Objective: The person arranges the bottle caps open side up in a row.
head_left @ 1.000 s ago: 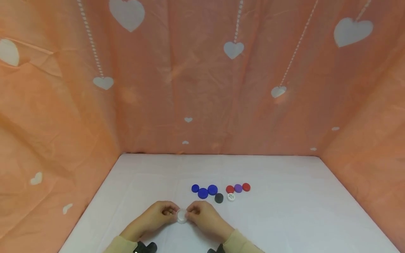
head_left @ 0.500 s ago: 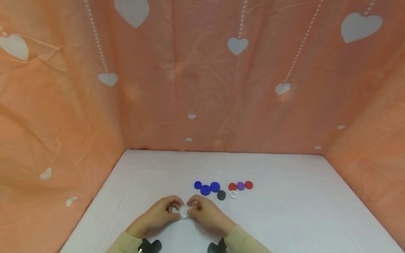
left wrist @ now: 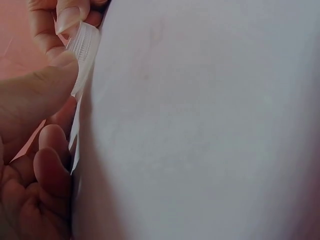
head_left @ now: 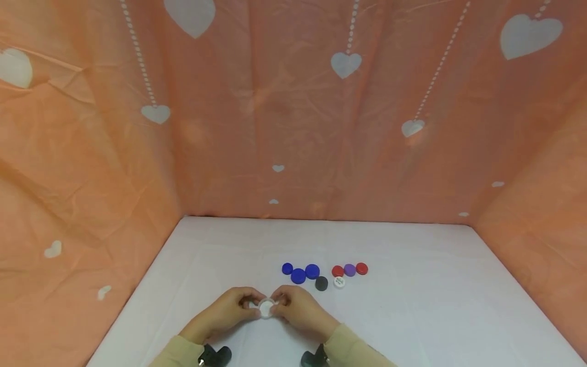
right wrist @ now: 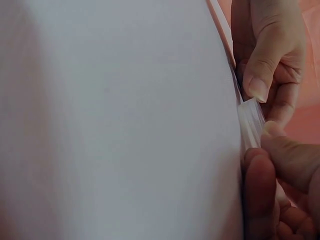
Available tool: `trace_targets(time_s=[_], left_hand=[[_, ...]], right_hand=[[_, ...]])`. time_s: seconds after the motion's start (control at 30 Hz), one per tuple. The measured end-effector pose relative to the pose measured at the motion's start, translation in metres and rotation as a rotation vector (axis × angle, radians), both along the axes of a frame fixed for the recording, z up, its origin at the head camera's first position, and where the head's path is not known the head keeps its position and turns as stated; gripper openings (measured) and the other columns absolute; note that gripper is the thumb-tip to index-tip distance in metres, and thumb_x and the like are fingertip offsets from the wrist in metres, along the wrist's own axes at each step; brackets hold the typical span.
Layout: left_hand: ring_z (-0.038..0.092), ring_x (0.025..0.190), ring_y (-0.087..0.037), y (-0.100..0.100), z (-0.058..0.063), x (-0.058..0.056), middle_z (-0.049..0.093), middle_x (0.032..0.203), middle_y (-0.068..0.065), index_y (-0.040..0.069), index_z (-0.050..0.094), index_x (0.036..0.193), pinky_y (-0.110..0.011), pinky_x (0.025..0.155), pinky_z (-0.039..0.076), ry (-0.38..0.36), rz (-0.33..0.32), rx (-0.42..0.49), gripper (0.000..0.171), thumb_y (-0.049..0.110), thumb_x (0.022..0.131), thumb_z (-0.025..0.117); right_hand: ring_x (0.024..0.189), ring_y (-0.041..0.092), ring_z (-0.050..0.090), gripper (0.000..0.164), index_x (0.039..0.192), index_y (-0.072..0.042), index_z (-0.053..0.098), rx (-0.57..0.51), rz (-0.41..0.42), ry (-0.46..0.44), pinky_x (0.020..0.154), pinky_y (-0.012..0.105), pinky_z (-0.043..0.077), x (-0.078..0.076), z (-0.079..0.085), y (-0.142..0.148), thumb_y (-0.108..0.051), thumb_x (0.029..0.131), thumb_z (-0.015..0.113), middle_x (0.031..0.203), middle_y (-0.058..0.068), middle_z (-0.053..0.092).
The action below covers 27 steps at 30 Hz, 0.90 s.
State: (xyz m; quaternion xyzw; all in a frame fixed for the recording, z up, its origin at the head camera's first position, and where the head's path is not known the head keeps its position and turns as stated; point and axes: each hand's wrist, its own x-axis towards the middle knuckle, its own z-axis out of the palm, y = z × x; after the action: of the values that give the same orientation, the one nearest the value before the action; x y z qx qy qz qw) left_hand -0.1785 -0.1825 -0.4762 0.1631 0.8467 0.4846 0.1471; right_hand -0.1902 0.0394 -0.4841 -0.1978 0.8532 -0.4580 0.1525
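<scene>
A whitish, translucent bottle cap [head_left: 266, 308] is held between both hands, low over the front of the table. My left hand [head_left: 234, 308] pinches its left edge with thumb and fingers. From the other side my right hand [head_left: 300, 311] pinches the right edge. Ridges show along the cap's side [left wrist: 86, 47] in the left wrist view, where the left thumb lies against it. In the right wrist view the cap [right wrist: 251, 122] stands edge-on between the fingertips of both hands.
Beyond the hands lie several blue caps [head_left: 298, 276], a dark grey cap [head_left: 321, 283], a white cap [head_left: 339, 282], two red caps [head_left: 362, 268] and a purple cap [head_left: 350, 270]. They rest on a white table [head_left: 412, 306], with orange cloth [head_left: 312, 127] around it.
The head view has shifted slightly. Both hands stay on the cap, their fingers moving a little around its rim. The other caps keep their places on the table.
</scene>
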Motion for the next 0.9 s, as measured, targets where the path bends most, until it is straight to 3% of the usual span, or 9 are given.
trace_targets(time_s=[0.27,0.43,0.53,0.73,0.9], left_hand=[[0.051,0.074,-0.016,-0.002,0.000,-0.001,0.061,0.091,0.000,0.011,0.070,0.109,-0.025,0.060,0.040,-0.019,-0.010,0.031,0.026,0.015,0.084,0.075],[0.055,0.079,-0.016,-0.007,0.001,-0.007,0.065,0.094,-0.001,0.006,0.070,0.110,-0.023,0.066,0.045,-0.026,-0.037,0.038,0.027,0.014,0.085,0.074],[0.058,0.084,-0.017,-0.007,0.002,-0.012,0.066,0.095,-0.002,0.003,0.069,0.110,-0.024,0.070,0.047,-0.026,-0.010,0.045,0.029,0.015,0.085,0.074],[0.056,0.082,-0.016,0.015,0.004,-0.027,0.063,0.091,0.001,0.004,0.067,0.110,-0.027,0.070,0.047,0.040,0.104,0.030,0.032,0.021,0.084,0.076],[0.057,0.082,-0.016,0.040,0.008,-0.040,0.063,0.090,0.001,0.005,0.066,0.110,-0.031,0.074,0.049,0.061,0.138,0.019,0.033,0.021,0.084,0.077]], right_hand=[[0.064,0.010,0.052,0.014,0.099,-0.019,0.066,0.027,-0.010,0.039,0.060,0.026,0.044,0.001,0.000,-0.002,-0.023,0.087,0.072,0.072,-0.006,0.058],[0.068,0.012,0.055,0.024,0.110,-0.020,0.064,0.000,-0.012,-0.027,0.063,0.029,0.045,0.002,0.004,0.000,-0.029,0.089,0.071,0.076,-0.004,0.059],[0.074,0.014,0.057,0.032,0.117,-0.022,0.062,-0.020,-0.029,-0.062,0.067,0.031,0.048,-0.002,0.013,0.010,-0.035,0.089,0.069,0.082,-0.004,0.060],[0.085,0.015,0.058,0.039,0.122,-0.019,0.062,0.058,-0.091,0.138,0.076,0.033,0.050,-0.027,0.030,0.039,-0.035,0.088,0.072,0.093,-0.006,0.061],[0.104,0.022,0.053,0.044,0.123,-0.015,0.063,0.175,-0.075,0.254,0.091,0.042,0.046,-0.045,0.036,0.053,-0.034,0.085,0.075,0.108,0.001,0.062]])
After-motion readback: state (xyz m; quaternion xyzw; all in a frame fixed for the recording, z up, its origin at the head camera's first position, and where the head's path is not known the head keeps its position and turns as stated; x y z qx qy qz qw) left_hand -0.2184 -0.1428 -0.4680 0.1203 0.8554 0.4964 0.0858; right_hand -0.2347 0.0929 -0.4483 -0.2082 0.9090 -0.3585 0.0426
